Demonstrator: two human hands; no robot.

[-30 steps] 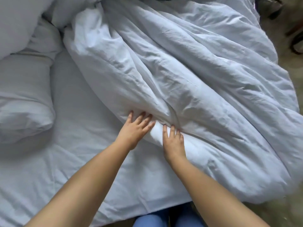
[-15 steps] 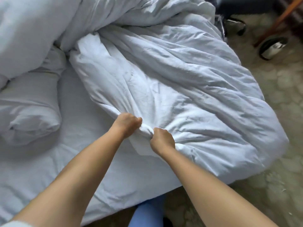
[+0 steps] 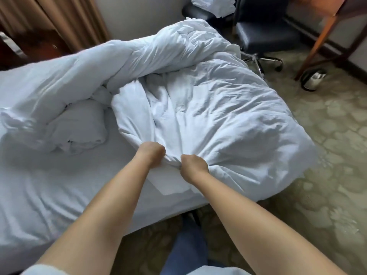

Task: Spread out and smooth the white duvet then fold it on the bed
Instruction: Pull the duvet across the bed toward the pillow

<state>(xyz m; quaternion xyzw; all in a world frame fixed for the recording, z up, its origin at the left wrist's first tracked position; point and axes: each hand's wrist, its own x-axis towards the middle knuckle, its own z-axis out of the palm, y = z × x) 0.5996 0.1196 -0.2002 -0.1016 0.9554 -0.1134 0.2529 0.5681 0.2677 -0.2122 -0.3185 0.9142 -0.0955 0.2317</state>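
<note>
both the left hand (image 3: 151,153) and right hand (image 3: 193,165) clench the near edge of the white duvet (image 3: 208,116); soft, bulky, limp, likely best held at corners beyond either fist.

Bare sheet open left of the duvet (image 3: 208,108), blocked farther left by a pillow (image 3: 79,126), crowded behind by an office chair (image 3: 264,34).

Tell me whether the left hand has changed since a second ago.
Yes. The left hand, which lay flat on the crumpled white duvet, now grips its edge in a fist, at about the same spot relative to the white pillow.
</note>
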